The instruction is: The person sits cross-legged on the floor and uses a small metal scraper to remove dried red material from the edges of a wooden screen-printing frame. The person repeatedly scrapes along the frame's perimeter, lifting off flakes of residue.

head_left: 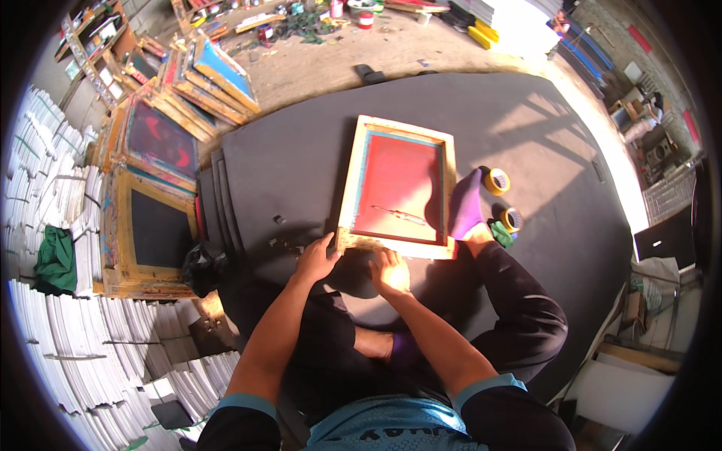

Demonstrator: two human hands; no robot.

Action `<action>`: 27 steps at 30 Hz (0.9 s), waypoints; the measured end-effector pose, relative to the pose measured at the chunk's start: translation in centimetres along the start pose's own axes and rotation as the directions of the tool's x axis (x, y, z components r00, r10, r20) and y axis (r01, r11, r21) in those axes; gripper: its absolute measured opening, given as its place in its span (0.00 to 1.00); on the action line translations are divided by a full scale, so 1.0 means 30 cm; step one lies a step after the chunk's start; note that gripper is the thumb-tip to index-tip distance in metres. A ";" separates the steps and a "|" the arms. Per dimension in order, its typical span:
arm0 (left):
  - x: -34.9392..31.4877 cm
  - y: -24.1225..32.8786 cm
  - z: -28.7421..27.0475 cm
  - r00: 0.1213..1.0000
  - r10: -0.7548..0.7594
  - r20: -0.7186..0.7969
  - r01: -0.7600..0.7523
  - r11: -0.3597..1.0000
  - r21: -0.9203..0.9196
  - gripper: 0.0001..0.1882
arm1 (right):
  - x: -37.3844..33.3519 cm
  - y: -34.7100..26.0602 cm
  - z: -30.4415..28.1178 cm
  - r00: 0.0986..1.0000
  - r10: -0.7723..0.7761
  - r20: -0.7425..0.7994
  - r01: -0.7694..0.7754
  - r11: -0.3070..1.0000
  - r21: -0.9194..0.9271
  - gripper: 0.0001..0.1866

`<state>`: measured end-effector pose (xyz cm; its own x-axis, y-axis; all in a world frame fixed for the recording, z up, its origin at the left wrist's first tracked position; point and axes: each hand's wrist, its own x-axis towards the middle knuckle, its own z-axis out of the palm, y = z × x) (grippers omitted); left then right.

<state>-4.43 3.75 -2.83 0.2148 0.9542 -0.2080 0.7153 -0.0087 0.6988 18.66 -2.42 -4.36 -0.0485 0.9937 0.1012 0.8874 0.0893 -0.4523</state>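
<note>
A wooden screen-printing frame [450, 161] with red mesh [398, 177] stands in front of me on a dark mat [293, 161]. My left hand [317, 259] grips its near left corner between thumb and fingers. Along the near rail, my right hand [391, 272] has its fingers curled against the wood; their tips are partly hidden. A slim screwdriver-like tool [398, 215] shows within the frame, over the mesh. Whether the frame lies flat or is slightly raised at my side, I cannot tell.
Beside my purple-socked foot [466, 203] are two tape rolls [496, 181] [511, 219] and a green cloth [500, 234]. More screen frames [147, 274] lean and lie stacked at left, near piled white sheets [71, 338]. A black plastic bag [204, 268] sits by them.
</note>
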 end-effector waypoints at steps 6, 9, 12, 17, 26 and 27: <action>-0.035 0.046 0.017 0.990 -0.024 0.141 -0.004 0.980 0.200 0.48 | -0.140 0.202 -0.127 0.970 0.242 0.029 -0.230 0.949 -0.215 0.44; -0.062 0.059 -0.003 0.987 -0.048 0.156 0.013 0.976 0.218 0.47 | -0.181 0.246 -0.177 0.944 0.330 0.023 -0.313 0.914 -0.256 0.46; -0.084 0.037 -0.009 0.990 -0.024 0.139 -0.003 0.981 0.194 0.45 | -0.198 0.276 -0.195 0.926 0.376 -0.028 -0.368 0.888 -0.276 0.45; -0.082 0.017 -0.020 0.993 -0.061 0.099 0.056 0.997 0.050 0.42 | -0.207 0.319 -0.219 0.876 0.479 -0.056 -0.480 0.859 -0.175 0.45; 0.030 -0.009 0.059 0.997 -0.073 -0.002 0.073 0.997 -0.036 0.37 | -0.158 0.410 -0.264 0.833 0.521 -0.184 -0.486 0.849 0.206 0.39; 0.047 -0.005 0.072 0.995 -0.102 0.007 0.102 0.990 -0.099 0.35 | -0.148 0.428 -0.252 0.825 0.497 -0.270 -0.455 0.866 0.208 0.37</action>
<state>-2.79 4.45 -4.71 0.1451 0.9481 -0.2828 0.6638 0.1186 0.7384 33.74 -6.18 -3.91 0.5251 0.8455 0.0973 0.6954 -0.3602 -0.6219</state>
